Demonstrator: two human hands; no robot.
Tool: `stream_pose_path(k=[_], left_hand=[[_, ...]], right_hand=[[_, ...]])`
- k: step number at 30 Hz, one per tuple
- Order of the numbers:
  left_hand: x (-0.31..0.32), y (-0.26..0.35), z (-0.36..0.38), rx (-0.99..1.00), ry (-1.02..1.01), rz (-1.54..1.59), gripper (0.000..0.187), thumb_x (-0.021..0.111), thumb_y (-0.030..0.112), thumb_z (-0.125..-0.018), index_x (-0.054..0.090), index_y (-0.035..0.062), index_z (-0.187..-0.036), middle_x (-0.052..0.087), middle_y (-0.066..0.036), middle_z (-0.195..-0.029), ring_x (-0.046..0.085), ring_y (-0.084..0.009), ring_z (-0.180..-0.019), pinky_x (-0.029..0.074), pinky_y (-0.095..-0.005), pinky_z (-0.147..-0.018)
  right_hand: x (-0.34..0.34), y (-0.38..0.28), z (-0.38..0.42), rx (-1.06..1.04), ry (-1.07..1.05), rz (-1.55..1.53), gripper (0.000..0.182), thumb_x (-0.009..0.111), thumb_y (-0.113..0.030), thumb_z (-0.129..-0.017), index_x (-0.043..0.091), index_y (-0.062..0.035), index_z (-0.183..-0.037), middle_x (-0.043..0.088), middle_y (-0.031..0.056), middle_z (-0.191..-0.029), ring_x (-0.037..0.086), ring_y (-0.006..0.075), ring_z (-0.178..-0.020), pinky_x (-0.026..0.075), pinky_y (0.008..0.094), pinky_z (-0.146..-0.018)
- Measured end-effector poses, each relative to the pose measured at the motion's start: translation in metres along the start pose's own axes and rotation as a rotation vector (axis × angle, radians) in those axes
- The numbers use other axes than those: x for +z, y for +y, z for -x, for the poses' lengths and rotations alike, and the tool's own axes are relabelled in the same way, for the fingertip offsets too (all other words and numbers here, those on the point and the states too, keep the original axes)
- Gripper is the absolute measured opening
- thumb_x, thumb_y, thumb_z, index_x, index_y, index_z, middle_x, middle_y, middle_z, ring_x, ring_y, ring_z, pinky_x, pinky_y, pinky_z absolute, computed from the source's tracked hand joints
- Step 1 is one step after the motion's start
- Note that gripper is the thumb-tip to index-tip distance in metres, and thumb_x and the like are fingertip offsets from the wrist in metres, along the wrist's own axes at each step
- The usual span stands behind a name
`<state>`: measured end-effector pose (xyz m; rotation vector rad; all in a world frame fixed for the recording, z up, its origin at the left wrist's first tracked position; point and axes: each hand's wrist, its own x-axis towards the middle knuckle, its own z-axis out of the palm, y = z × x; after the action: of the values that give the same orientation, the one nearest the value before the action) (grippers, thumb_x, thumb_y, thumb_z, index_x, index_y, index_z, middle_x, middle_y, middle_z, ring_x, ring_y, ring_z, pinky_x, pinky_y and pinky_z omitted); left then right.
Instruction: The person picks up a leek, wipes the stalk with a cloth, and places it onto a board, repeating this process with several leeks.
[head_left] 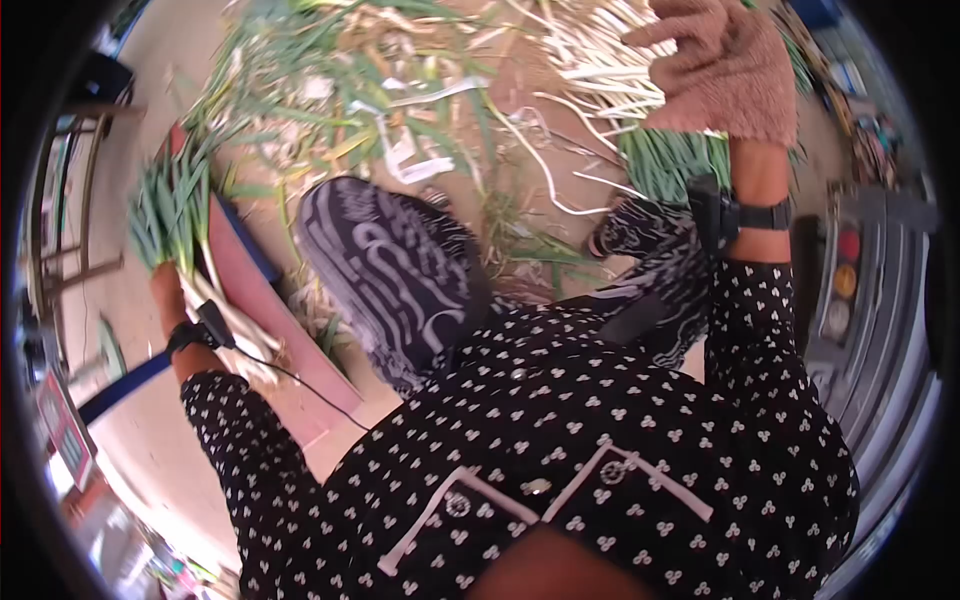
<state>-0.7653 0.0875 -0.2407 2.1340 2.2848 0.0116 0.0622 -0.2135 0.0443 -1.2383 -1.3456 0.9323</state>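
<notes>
Littered ground; left grip (168, 278) around scallion bunch (175, 215).

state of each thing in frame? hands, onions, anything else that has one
left hand: hidden behind the bunch it grips
held green onion bunch: upright, leaves up
right hand: gloved, fingers spread, over the pile
green onion pile: loose, lying on the ground
trimmings: scattered
pink board: flat on the ground
</notes>
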Motion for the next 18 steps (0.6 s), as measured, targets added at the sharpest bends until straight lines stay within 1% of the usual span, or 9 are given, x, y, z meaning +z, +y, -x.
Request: stream_pose_path(k=[1, 3, 5, 8, 10, 12, 14, 17, 18], left_hand=[[-0.022, 0.034, -0.028, 0.124, 0.054, 0.339, 0.046, 0.041, 0.042, -0.088, 0.06, 0.0049, -0.106, 0.064, -0.013, -0.087, 0.061, -0.0287, -0.074, 0.047, -0.0413, -0.064], [-0.147, 0.253, 0.03, -0.06, -0.008, 0.775, 0.039, 0.047, 0.038, -0.087, 0.059, 0.0066, -0.107, 0.062, -0.007, -0.083, 0.059, -0.0176, -0.067, 0.043, -0.0315, -0.056], [-0.176, 0.374, 0.013, 0.169, -0.164, 0.851, 0.039, 0.05, 0.034, -0.086, 0.056, 0.0089, -0.115, 0.059, -0.002, -0.092, 0.058, -0.012, -0.078, 0.042, -0.025, -0.061], [-0.207, 0.554, 0.059, 0.506, -0.423, 0.847, 0.036, 0.051, 0.031, -0.085, 0.054, 0.0155, -0.118, 0.06, -0.001, -0.096, 0.057, -0.0127, -0.094, 0.042, -0.0261, -0.072], [-0.181, 0.651, 0.084, 0.72, -0.677, 0.807, 0.033, 0.05, 0.024, -0.082, 0.056, 0.0145, -0.114, 0.06, 0.0, -0.09, 0.059, -0.0112, -0.081, 0.043, -0.0249, -0.066], [-0.128, 0.738, 0.1, 0.796, -0.683, 0.625, 0.026, 0.052, 0.019, -0.082, 0.06, 0.0119, -0.105, 0.061, -0.001, -0.081, 0.061, -0.0116, -0.077, 0.046, -0.0276, -0.062], [-0.067, 0.796, 0.131, 0.987, -0.498, 0.64, 0.026, 0.052, 0.02, -0.081, 0.063, 0.0082, -0.101, 0.064, -0.008, -0.077, 0.061, -0.015, -0.066, 0.046, -0.0275, -0.063], [0.007, 0.859, 0.178, 1.054, -0.366, 0.622, 0.027, 0.058, 0.021, -0.077, 0.063, 0.0049, -0.098, 0.064, -0.018, -0.086, 0.061, -0.0311, -0.084, 0.047, -0.0376, -0.076], [0.013, 0.87, 0.198, 1.008, -0.385, 0.576, 0.032, 0.06, 0.019, -0.076, 0.06, 0.0042, -0.104, 0.061, -0.018, -0.095, 0.059, -0.032, -0.089, 0.046, -0.0374, -0.08]], right_hand=[[0.005, -0.02, 0.001, 0.121, 0.135, -0.524, 0.033, 0.053, -0.013, -0.077, 0.049, 0.0122, -0.098, 0.06, 0.0211, -0.08, 0.058, 0.0201, -0.055, 0.045, 0.0283, -0.043], [-0.016, -0.031, 0.023, 0.135, 0.291, -0.778, 0.038, 0.045, -0.021, -0.085, 0.048, 0.0155, -0.096, 0.059, 0.0264, -0.071, 0.059, 0.0238, -0.049, 0.046, 0.0313, -0.038], [-0.035, -0.02, 0.024, -0.002, 0.339, -0.185, 0.039, 0.04, -0.021, -0.088, 0.047, 0.0164, -0.096, 0.059, 0.0296, -0.073, 0.057, 0.0255, -0.045, 0.048, 0.0287, -0.038], [-0.054, -0.012, 0.04, 0.016, 0.485, -0.236, 0.038, 0.038, -0.019, -0.088, 0.047, 0.0182, -0.094, 0.058, 0.0307, -0.072, 0.057, 0.0263, -0.043, 0.048, 0.0249, -0.036], [-0.079, 0.014, 0.054, -0.029, 0.576, -0.193, 0.041, 0.042, -0.023, -0.087, 0.049, 0.0165, -0.096, 0.06, 0.0309, -0.079, 0.06, 0.0281, -0.048, 0.05, 0.027, -0.039], [-0.126, 0.032, 0.063, -0.228, 0.388, 0.83, 0.029, 0.053, -0.007, -0.074, 0.052, 0.0108, -0.096, 0.061, 0.0218, -0.089, 0.058, 0.0204, -0.059, 0.047, 0.0216, -0.047], [-0.152, 0.04, 0.064, -0.273, 0.489, 0.891, 0.024, 0.059, -0.005, -0.065, 0.054, 0.0078, -0.085, 0.06, 0.018, -0.085, 0.055, 0.0202, -0.06, 0.046, 0.0231, -0.049], [-0.172, 0.044, 0.069, -0.092, 0.844, 0.276, 0.025, 0.06, -0.016, -0.061, 0.053, 0.0085, -0.061, 0.054, 0.0203, -0.065, 0.05, 0.0291, -0.052, 0.046, 0.0321, -0.043], [-0.182, 0.045, 0.073, 0.051, 0.862, 0.601, 0.025, 0.06, -0.015, -0.061, 0.052, 0.0094, -0.061, 0.052, 0.0211, -0.063, 0.049, 0.0307, -0.051, 0.045, 0.0327, -0.041]])
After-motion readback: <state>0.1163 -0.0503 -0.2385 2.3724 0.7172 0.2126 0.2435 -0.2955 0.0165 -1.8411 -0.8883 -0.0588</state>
